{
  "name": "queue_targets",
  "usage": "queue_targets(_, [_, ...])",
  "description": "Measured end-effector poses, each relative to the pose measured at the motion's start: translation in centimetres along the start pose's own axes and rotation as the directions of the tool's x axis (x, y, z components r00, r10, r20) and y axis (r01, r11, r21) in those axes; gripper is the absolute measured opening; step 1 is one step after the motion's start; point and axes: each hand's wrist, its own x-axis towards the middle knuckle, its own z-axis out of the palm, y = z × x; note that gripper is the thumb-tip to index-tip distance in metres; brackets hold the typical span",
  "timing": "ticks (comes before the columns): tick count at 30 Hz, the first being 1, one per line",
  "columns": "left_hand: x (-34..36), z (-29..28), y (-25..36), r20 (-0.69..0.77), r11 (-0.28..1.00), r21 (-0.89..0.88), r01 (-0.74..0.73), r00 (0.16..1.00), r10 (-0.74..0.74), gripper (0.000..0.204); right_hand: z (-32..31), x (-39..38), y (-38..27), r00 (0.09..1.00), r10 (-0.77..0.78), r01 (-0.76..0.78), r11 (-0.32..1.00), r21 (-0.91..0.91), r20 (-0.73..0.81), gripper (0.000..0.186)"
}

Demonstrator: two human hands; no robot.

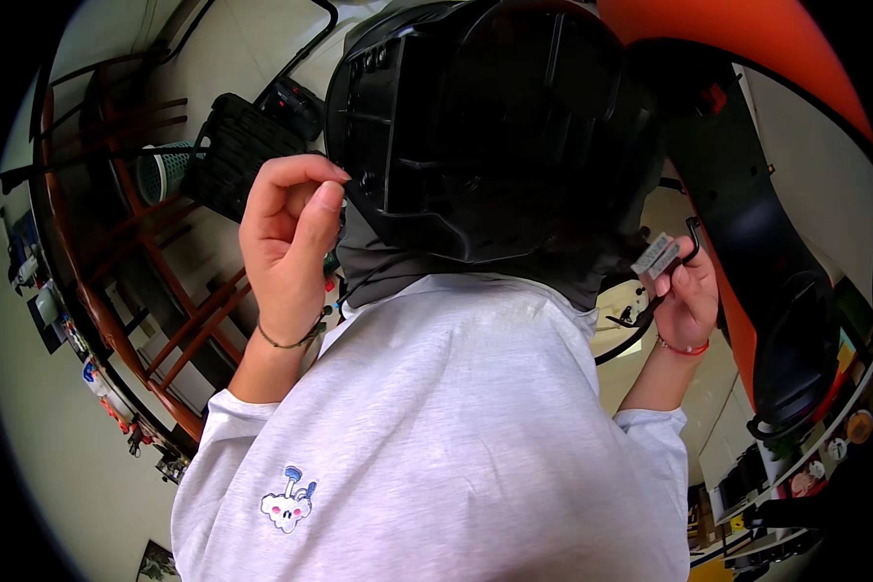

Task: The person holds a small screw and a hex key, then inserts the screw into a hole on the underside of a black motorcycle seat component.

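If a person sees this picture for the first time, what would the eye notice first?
A big black plastic shell fills the upper middle, above a light grey sweatshirt with a small cartoon patch. The left hand is raised with pinched fingers at the shell's left edge. The right hand holds a black hex key and a small grey tag beside an orange and black body at the right.

A light grey sweatshirt fills the six o'clock area, with a small embroidered mushroom patch at seven. A thin dark bracelet circles the nine o'clock wrist; a red band circles the three o'clock wrist.
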Motion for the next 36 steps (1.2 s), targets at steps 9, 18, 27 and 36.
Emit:
queue_targets(9, [2.8, 2.1, 2.2, 0.138, 0.995, -0.094, 0.022, 0.99, -0.009, 0.015, 7.5, 5.1, 0.6, 0.99, 0.137, -0.143, 0.952, -0.272, -0.043, 0.022])
queue_targets(18, [2.8, 2.7, 2.0, 0.115, 0.99, 0.122, -0.07, 0.992, 0.055, 0.022, 8.4, 6.5, 1.4, 0.98, 0.163, -0.197, 0.892, -0.406, -0.117, 0.023])
queue_targets(27, [2.8, 3.1, 2.1, 0.095, 0.956, 0.276, -0.096, 0.993, 0.072, 0.032, 8.8, 6.9, 2.5, 0.986, -0.067, -0.011, 0.883, -0.469, -0.15, 0.014])
queue_targets(36, [2.8, 3.3, 2.0, 0.087, 0.937, 0.328, -0.12, 0.992, 0.096, 0.034, 8.7, 6.8, 2.9, 0.984, -0.157, 0.085, 0.84, -0.536, -0.09, 0.014])
